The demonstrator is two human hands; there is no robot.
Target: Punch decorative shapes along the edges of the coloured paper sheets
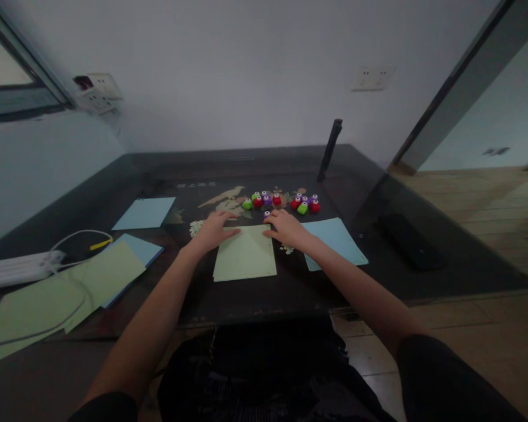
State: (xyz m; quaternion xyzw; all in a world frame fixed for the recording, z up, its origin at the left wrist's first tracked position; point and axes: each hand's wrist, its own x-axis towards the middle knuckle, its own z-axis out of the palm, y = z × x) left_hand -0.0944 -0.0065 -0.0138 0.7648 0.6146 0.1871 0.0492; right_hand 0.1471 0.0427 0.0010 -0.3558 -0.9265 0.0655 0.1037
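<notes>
A pale green sheet of paper [245, 258], with at least one more sheet under it, lies on the dark table in front of me. At its upper left corner rests my left hand [213, 230], thumb stretched out over the paper and fingers apart. My right hand [286, 227] lies on the upper right corner, its fingers spread forward. Just beyond those fingertips is a small purple piece with an eye-like top [267, 215]. Small pale bits [195, 227] lie beside my left hand, and similar bits [287, 249] lie under my right wrist.
Several small red, green and purple eye-topped pieces [276, 200] form two clusters farther back. Blue sheets [334, 243] lie right, another [145, 213] left. Green sheets [39, 302], a cable and a white power strip [22, 269] occupy the left. A black object [409, 241] lies right.
</notes>
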